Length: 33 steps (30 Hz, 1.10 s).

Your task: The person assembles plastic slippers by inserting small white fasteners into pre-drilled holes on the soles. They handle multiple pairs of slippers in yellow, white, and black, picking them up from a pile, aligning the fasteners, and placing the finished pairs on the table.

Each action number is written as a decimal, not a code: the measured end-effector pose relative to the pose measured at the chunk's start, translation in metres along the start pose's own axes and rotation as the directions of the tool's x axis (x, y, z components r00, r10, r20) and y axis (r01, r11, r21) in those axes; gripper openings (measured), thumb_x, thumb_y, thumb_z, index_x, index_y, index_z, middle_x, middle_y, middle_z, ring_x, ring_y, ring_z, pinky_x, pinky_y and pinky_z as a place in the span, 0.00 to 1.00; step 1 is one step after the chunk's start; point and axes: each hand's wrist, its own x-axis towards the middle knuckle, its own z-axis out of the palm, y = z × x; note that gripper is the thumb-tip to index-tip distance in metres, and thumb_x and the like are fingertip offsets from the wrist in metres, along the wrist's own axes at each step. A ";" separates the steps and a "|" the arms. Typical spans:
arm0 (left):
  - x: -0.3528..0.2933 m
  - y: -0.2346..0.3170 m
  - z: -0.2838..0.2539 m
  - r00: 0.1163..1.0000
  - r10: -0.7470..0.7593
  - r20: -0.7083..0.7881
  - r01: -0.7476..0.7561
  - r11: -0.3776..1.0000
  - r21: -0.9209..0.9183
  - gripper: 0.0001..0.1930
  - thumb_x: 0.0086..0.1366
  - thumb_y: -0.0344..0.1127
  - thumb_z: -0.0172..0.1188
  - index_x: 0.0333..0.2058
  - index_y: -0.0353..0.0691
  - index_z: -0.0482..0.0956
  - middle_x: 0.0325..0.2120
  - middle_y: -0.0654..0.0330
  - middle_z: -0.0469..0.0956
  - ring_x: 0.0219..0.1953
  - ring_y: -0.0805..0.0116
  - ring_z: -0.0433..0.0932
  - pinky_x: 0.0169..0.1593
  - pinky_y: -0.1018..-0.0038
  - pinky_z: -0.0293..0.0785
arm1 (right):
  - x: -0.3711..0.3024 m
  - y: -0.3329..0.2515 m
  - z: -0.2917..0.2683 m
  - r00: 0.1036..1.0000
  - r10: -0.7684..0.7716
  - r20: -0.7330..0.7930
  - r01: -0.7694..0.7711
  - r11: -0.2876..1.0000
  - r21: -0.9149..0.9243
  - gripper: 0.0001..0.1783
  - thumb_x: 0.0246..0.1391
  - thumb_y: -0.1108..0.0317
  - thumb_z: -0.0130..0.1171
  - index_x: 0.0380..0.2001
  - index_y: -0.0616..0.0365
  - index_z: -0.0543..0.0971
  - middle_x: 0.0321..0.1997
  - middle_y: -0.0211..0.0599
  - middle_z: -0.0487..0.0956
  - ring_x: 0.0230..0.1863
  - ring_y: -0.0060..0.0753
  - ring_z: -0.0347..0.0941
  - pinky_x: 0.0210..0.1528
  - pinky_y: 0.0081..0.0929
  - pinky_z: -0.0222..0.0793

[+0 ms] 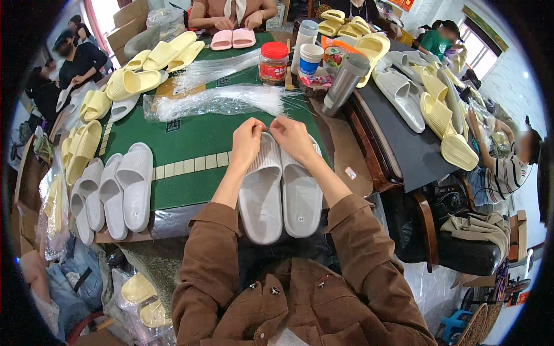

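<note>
On the green tabletop (199, 138) lie grey slippers (135, 184), yellow slippers (133, 85) and clear plastic strips (222, 101) — plus a red-lidded jar (273, 64).

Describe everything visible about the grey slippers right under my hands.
The grey, rubbery-looking slippers lie side by side, soles down, toes away from you, heels by the green-topped table's near edge. The left one's broad strap is ribbed; the right insole bears a round sticker. Your left hand and right hand are at the toe ends; contact is unclear.

A workshop, shown by several people (503, 176) around tables (202, 141) lined with slippers (261, 210).
</note>
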 end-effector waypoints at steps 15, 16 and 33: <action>-0.005 0.009 0.002 0.991 0.132 0.004 -0.132 0.991 -0.006 0.08 0.61 0.31 0.57 0.35 0.32 0.79 0.27 0.56 0.81 0.28 0.70 0.79 0.34 0.76 0.72 | -0.003 0.001 0.003 0.991 0.070 -0.111 -0.045 0.976 0.213 0.08 0.52 0.70 0.58 0.34 0.64 0.77 0.28 0.41 0.78 0.25 0.30 0.75 0.30 0.27 0.69; -0.004 0.009 0.002 0.996 0.083 0.021 -0.083 0.997 0.004 0.08 0.61 0.31 0.57 0.35 0.32 0.79 0.26 0.56 0.81 0.28 0.70 0.79 0.34 0.76 0.72 | -0.002 0.004 0.002 0.993 0.008 -0.120 0.007 0.992 0.122 0.08 0.52 0.70 0.59 0.35 0.63 0.78 0.29 0.41 0.78 0.25 0.31 0.74 0.30 0.27 0.69; -0.008 0.011 0.005 0.974 0.226 0.030 -0.225 0.933 0.281 0.07 0.57 0.34 0.57 0.28 0.39 0.81 0.24 0.51 0.77 0.30 0.51 0.77 0.35 0.59 0.71 | -0.006 -0.005 0.001 0.993 0.025 -0.119 -0.005 0.986 0.165 0.08 0.51 0.71 0.60 0.35 0.62 0.77 0.29 0.33 0.78 0.25 0.21 0.67 0.30 0.22 0.65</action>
